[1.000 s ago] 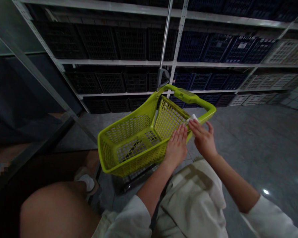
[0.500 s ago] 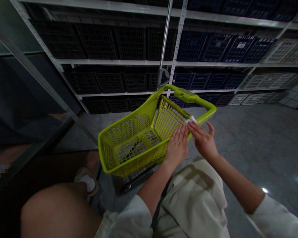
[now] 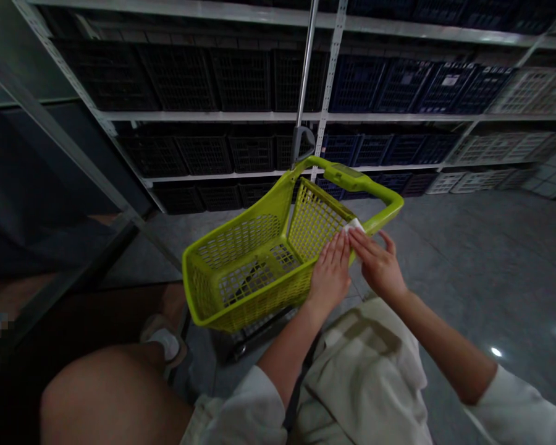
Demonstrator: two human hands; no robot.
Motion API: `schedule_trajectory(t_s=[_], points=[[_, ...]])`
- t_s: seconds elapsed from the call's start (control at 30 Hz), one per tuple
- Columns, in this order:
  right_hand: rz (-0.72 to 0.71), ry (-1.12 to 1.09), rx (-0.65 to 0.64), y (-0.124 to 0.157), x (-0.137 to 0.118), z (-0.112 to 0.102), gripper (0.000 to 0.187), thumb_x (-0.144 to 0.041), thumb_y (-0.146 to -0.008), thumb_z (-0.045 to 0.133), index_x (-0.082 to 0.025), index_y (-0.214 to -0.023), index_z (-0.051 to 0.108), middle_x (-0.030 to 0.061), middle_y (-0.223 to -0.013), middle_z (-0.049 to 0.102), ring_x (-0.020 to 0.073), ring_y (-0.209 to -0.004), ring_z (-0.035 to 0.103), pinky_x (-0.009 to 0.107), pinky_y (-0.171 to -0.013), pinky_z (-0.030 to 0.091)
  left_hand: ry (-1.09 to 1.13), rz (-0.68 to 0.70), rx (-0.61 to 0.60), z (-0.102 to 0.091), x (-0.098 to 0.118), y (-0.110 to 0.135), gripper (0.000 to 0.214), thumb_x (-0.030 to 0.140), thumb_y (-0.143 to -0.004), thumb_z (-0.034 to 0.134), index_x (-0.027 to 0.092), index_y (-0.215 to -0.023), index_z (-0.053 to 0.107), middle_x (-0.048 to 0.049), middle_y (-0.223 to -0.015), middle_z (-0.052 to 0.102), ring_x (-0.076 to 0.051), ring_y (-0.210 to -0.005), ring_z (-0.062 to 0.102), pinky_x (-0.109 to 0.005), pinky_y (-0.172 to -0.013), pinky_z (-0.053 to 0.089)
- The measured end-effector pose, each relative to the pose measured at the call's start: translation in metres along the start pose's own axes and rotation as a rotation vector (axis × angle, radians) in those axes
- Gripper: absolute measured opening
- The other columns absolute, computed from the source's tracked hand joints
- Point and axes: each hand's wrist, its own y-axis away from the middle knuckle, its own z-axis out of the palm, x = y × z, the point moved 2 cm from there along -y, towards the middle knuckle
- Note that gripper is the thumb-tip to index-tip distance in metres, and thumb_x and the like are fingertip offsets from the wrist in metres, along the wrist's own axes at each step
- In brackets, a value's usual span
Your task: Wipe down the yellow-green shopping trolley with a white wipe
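A lime-green shopping cart (image 3: 241,232) with a lattice basket stands in front of me. My left hand (image 3: 332,272) lies on the basket's near rim, close to the handle end, its fingers straight and side by side. Just right of it, my right hand (image 3: 380,262) presses a small white wipe (image 3: 353,225) onto the corner of the rim. Its fingers point toward the left hand and nearly touch it. Most of the wipe is hidden under the fingertips. The cart's green handle (image 3: 384,210) curves around beyond the right hand.
A grey grip on a metal pole (image 3: 304,93) rises behind the cart. White shelving (image 3: 213,116) carries black crates (image 3: 204,154), blue crates (image 3: 405,86) and white crates. A metal frame post (image 3: 78,145) slants at the left. My knees flank the cart's near side; grey floor (image 3: 491,266) spreads to the right.
My right hand has slid slightly left and down along the rim with the wipe, and its raised thumb has lowered a little. The left hand and cart are practically unchanged.
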Motion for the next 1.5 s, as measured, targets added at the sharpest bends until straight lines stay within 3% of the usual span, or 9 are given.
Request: schedule_trajectory(t_s=[0.2,0.43,0.53,0.7,0.9,1.0,1.13,1.37,1.5], points=[[0.261,0.068,0.136,-0.015,0.081,-0.009,0.062,-0.001,-0.077,0.041,-0.023,-0.132,0.059,0.0093,-0.135,0.064,0.0276,-0.128,0.058,0.062,-0.116,0.016,-0.019,0.02,-0.02,-0.001,-0.001,0.0,0.076,0.022,-0.089,0.046,0.0,-0.154,0.014,-0.0176,-0.165,0.014,-0.024,-0.153,0.014,-0.039,-0.123,0.023],[0.037,-0.025,-0.018,0.001,0.002,-0.002,0.07,0.001,-0.081,0.039,-0.027,-0.144,0.048,0.0066,-0.141,0.059,0.0221,-0.133,0.053,0.05,-0.118,0.023,-0.007,0.011,-0.035,-0.001,0.0,0.001,0.075,0.024,-0.091,0.045,0.0,-0.154,0.012,-0.0171,-0.166,0.011,-0.024,-0.153,0.012,-0.038,-0.124,0.02],[0.01,-0.021,-0.042,0.001,0.025,-0.007,0.069,0.001,-0.081,0.04,-0.029,-0.142,0.051,0.0043,-0.141,0.06,0.022,-0.131,0.055,0.052,-0.119,0.019,-0.012,0.02,-0.051,-0.001,-0.001,0.0,0.077,0.025,-0.091,0.046,-0.001,-0.154,0.01,-0.0179,-0.166,0.009,-0.025,-0.153,0.011,-0.038,-0.124,0.02],[0.319,0.053,0.123,-0.011,0.09,-0.011,0.067,-0.001,-0.076,0.043,-0.024,-0.138,0.056,0.0096,-0.139,0.061,0.0284,-0.132,0.053,0.06,-0.115,0.022,-0.026,0.019,-0.056,-0.001,-0.001,0.0,0.076,0.024,-0.091,0.046,-0.001,-0.154,0.012,-0.0185,-0.165,0.011,-0.025,-0.153,0.012,-0.038,-0.124,0.02],[0.018,-0.044,-0.001,0.002,0.01,-0.003,0.068,0.001,-0.08,0.039,-0.024,-0.142,0.05,0.0073,-0.142,0.059,0.0212,-0.135,0.051,0.049,-0.118,0.025,-0.007,-0.001,-0.031,-0.001,0.0,0.001,0.076,0.024,-0.091,0.045,0.001,-0.155,0.012,-0.0155,-0.166,0.011,-0.023,-0.153,0.011,-0.038,-0.124,0.02],[-0.023,-0.059,-0.036,0.0,0.028,-0.007,0.068,0.002,-0.079,0.04,-0.026,-0.14,0.053,0.0054,-0.141,0.059,0.0209,-0.133,0.053,0.05,-0.118,0.024,-0.011,0.005,-0.032,-0.001,0.0,0.001,0.076,0.024,-0.09,0.046,0.001,-0.154,0.012,-0.0162,-0.166,0.012,-0.024,-0.153,0.012,-0.038,-0.124,0.021],[0.235,0.012,0.12,-0.01,0.082,-0.01,0.067,-0.001,-0.075,0.042,-0.023,-0.137,0.056,0.0095,-0.139,0.061,0.027,-0.133,0.053,0.058,-0.115,0.025,-0.014,0.018,-0.042,-0.001,0.0,0.0,0.077,0.025,-0.09,0.047,0.0,-0.154,0.013,-0.0176,-0.165,0.012,-0.025,-0.153,0.013,-0.039,-0.124,0.022],[-0.049,-0.073,-0.032,0.002,0.012,0.0,0.074,0.002,-0.078,0.038,-0.026,-0.147,0.045,0.0067,-0.145,0.055,0.0205,-0.137,0.048,0.046,-0.116,0.031,0.02,0.008,-0.036,-0.001,0.0,0.0,0.075,0.023,-0.09,0.044,0.001,-0.154,0.013,-0.017,-0.165,0.012,-0.024,-0.153,0.011,-0.041,-0.123,0.024],[0.099,-0.034,0.062,-0.001,0.054,-0.005,0.072,0.001,-0.076,0.039,-0.026,-0.141,0.051,0.0068,-0.143,0.057,0.0215,-0.135,0.051,0.051,-0.117,0.028,0.013,0.021,-0.042,-0.002,-0.001,0.0,0.078,0.024,-0.089,0.047,0.0,-0.154,0.011,-0.0176,-0.165,0.011,-0.024,-0.154,0.01,-0.039,-0.124,0.022]])
